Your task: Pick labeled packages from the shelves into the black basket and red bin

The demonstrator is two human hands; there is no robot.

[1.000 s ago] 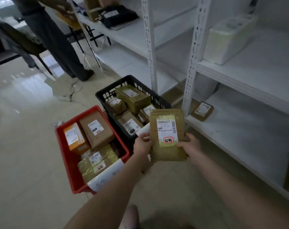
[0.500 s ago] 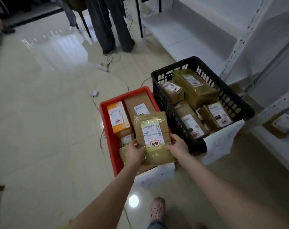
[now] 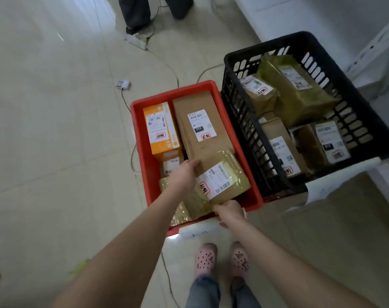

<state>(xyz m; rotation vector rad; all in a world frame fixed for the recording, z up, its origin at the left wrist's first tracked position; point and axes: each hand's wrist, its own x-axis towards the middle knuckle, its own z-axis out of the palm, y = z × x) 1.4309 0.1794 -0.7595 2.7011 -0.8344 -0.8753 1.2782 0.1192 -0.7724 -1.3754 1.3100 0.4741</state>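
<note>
A brown taped package [image 3: 222,176] with a white label and red stamp lies tilted in the near end of the red bin [image 3: 140,138]. My left hand [image 3: 183,174] grips its far left corner. My right hand [image 3: 230,211] pinches its near edge at the bin's front rim. Also in the bin are an orange box [image 3: 161,127], a long brown box [image 3: 200,123] and other wrapped parcels. To the right stands the black basket [image 3: 238,103], holding several labeled brown packages [image 3: 295,90].
A white shelf frame [image 3: 373,47] rises at the far right. Cables and a power strip [image 3: 137,41] lie on the tiled floor beyond the bin. Another person's legs [image 3: 135,12] stand at the top. A paper sign [image 3: 335,181] hangs on the basket's front.
Both hands carried the package from in front of the shelves over to the red bin, turned it sideways and lowered it onto the parcels there. The view swung down to the bins.
</note>
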